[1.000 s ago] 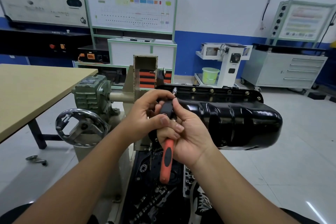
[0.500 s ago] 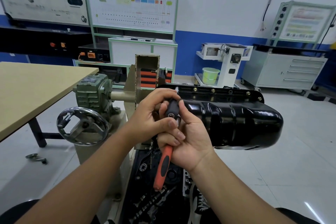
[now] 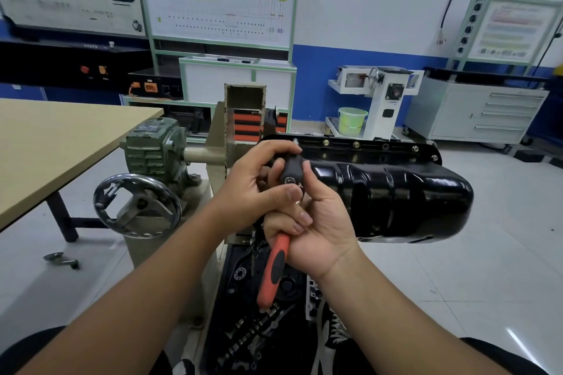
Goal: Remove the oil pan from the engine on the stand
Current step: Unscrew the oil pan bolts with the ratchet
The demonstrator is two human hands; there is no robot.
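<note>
A glossy black oil pan (image 3: 393,192) faces up on the engine clamped in the stand (image 3: 219,143). Brass-coloured bolts (image 3: 355,144) line its far flange. A ratchet wrench with a red and black handle (image 3: 274,271) points at the pan's near left corner. My right hand (image 3: 316,231) grips the handle just below the head. My left hand (image 3: 253,189) curls over the black ratchet head (image 3: 291,172), thumb across its back. The socket and the bolt beneath it are hidden by my fingers.
The stand's green gearbox (image 3: 152,149) and steel handwheel (image 3: 137,205) sit left of the pan. A wooden table (image 3: 51,143) stands at far left. Loose metal parts (image 3: 61,259) lie on the floor. A white cart with a green bucket (image 3: 352,120) and a grey cabinet (image 3: 487,114) stand behind.
The red handle's lower end has swung slightly leftward, tilting the wrench. Both hands keep their hold at the pan's near left corner.
</note>
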